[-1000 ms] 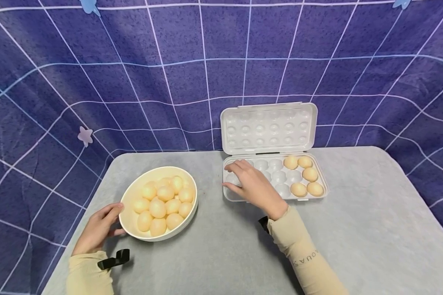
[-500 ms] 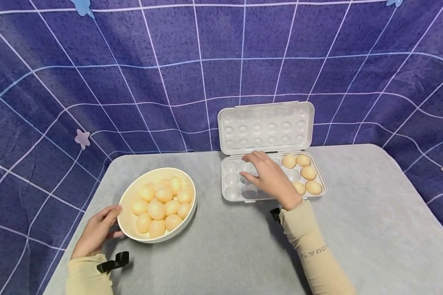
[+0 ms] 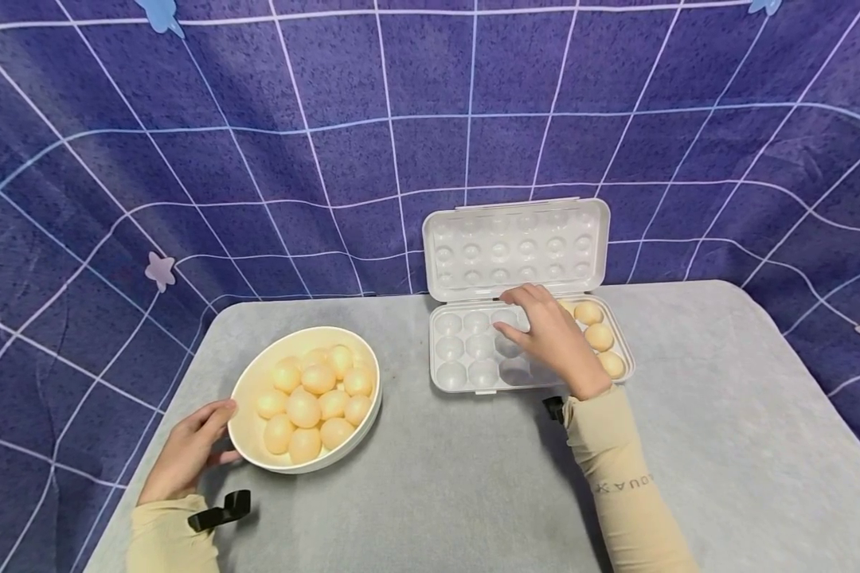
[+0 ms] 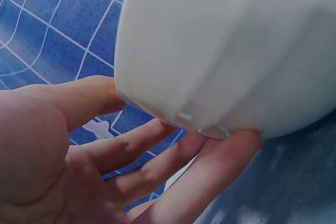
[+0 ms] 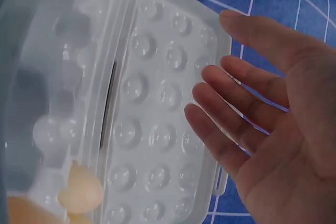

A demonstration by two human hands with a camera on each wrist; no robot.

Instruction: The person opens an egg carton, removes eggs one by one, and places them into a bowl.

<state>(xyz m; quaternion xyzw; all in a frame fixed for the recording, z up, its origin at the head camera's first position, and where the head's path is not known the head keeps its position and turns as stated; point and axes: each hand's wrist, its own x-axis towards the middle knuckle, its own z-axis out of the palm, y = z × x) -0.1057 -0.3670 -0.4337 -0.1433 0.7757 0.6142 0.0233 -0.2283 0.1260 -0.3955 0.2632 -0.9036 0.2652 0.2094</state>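
Note:
A cream bowl (image 3: 258, 354) full of pale yellow eggs (image 3: 304, 407) stands at the left of the table. My left hand (image 3: 186, 450) grips its left side. In the left wrist view the thumb touches one edge of the bowl (image 4: 220, 51) and the fingers curl against its underside. An egg box (image 3: 483, 388) lies with its lid (image 3: 519, 247) raised; several eggs (image 3: 599, 336) fill cups at its right end. Above the box's middle my right hand (image 3: 555, 338) holds nothing, its fingers loosely bent and apart from the thumb. It hides some cups and eggs.
The grey tabletop (image 3: 416, 493) runs between the bowl and the box. A purple curtain (image 3: 330, 159) with a grid pattern hangs right behind the table and along its sides. Each wrist wears a black strap (image 3: 220, 510).
My right hand has moved right across the egg box, from over its left cups to over the middle and right. The left hand stays on the bowl. The head view has shifted slightly.

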